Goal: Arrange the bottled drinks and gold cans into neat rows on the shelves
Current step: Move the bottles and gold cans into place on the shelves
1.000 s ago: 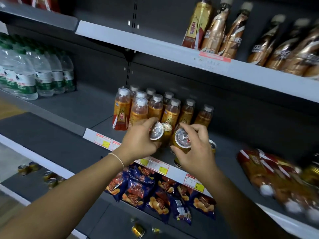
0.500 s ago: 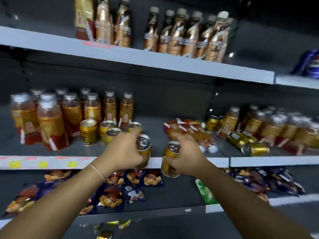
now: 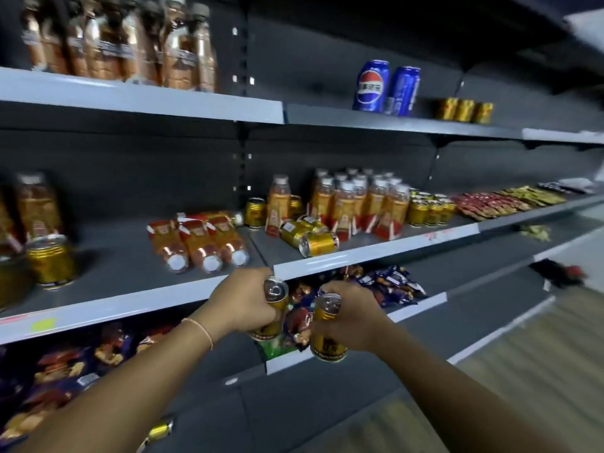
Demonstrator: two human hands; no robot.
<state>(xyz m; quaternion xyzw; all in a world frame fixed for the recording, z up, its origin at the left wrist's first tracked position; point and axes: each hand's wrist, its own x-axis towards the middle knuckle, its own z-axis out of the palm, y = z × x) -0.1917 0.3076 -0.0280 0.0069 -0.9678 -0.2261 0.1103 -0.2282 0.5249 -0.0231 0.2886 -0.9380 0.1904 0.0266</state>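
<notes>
- Broadly, the middle shelf (image 3: 376, 255) carries most of the task's goods; its front rim runs from near left to far right.
- On its right half the standing bottles (image 3: 359, 204) form a fairly tidy block, with a short row of upright gold cans (image 3: 429, 212) just beside them on the far right.
- Left of centre, three fallen bottles (image 3: 201, 240) lie side by side with their caps toward the near rim. Being round, they could roll off if bumped while something is set down next to them.
- The left hand (image 3: 243, 305) is curled round the left can (image 3: 277, 294), and the right hand (image 3: 354, 318) is wrapped round the right can (image 3: 327, 305). Both cans are upright, below and in front of the rim, close together and, as far as the blur allows, not touching.
- With both hands full, neither is free to steady a neighbour, so a can clipping the rim on the way up may slip.
- The toppled cans (image 3: 318, 244) lie near the rim, right of centre, and a careless placement beside them could send them rolling over the edge.
</notes>
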